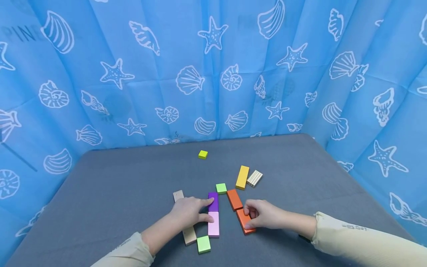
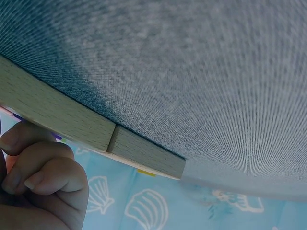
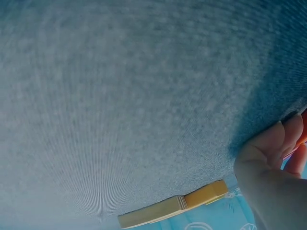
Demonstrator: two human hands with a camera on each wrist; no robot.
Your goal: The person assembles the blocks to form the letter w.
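Head view: left hand [image 1: 188, 212] flat across purple block [image 1: 213, 201], right hand [image 1: 263, 214] pinching orange block [image 1: 245, 221].

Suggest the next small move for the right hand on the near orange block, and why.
Probably nudge the near orange block up until its end meets the far orange block. The right hand already grips it, and the two look slightly out of line, while the left hand rests on the purple block and pink block, already end to end.
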